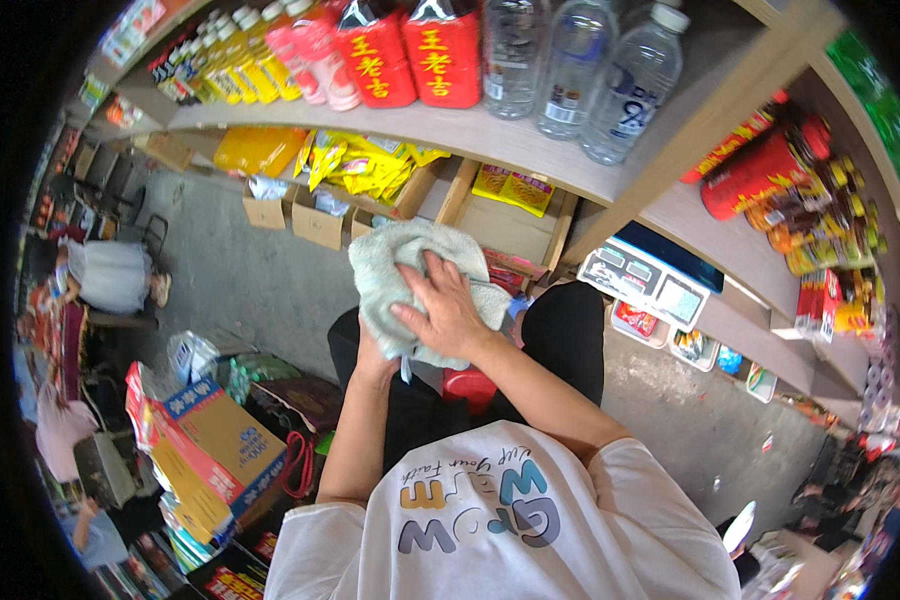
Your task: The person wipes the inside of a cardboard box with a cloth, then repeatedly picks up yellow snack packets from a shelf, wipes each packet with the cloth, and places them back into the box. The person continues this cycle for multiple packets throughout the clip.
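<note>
A pale green terry cloth point(379, 259) is bunched between my two hands, above my knees. My right hand point(442, 307) lies on top of it with the fingers spread a little, pressing on the cloth. Beneath the cloth's lower left side is my left hand point(373, 349), its fingers mostly hidden by the fabric, so its grip does not show. Beyond the cloth stands an open cardboard box point(461, 210) with yellow and purple snack packets point(514, 189) in it.
A wooden shelf point(435, 120) holding plastic bottles point(577, 71) crosses the front. A white scale point(645, 283) sits right of my knees. A cardboard carton point(225, 442) and bags stand at the left. Several people point(109, 274) are at the far left.
</note>
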The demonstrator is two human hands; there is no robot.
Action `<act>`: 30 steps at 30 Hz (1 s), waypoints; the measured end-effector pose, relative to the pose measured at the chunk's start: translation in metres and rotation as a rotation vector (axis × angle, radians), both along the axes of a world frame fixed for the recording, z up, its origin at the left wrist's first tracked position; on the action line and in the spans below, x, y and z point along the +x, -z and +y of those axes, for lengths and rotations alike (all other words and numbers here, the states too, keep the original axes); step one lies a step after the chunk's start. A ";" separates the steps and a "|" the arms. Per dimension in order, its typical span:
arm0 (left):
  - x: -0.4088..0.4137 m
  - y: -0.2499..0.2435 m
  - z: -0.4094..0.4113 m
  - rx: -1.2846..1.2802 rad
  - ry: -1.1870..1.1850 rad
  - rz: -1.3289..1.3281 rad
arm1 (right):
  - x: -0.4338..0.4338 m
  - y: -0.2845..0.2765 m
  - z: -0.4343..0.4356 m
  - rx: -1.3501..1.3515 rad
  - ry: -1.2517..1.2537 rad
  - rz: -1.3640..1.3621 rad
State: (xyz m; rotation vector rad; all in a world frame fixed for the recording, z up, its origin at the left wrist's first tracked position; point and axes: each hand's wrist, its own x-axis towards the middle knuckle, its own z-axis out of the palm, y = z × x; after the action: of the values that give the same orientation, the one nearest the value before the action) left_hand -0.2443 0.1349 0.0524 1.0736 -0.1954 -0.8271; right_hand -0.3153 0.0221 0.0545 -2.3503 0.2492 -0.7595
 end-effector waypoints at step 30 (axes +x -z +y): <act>-0.033 0.009 -0.025 0.060 0.031 0.075 | -0.038 0.052 -0.057 1.783 0.127 -0.378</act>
State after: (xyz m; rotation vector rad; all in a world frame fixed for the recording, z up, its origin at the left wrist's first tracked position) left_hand -0.2775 0.1095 0.0438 1.0961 -0.1252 -0.9040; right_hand -0.3535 -0.0347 0.0024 -0.5080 0.5775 -0.5571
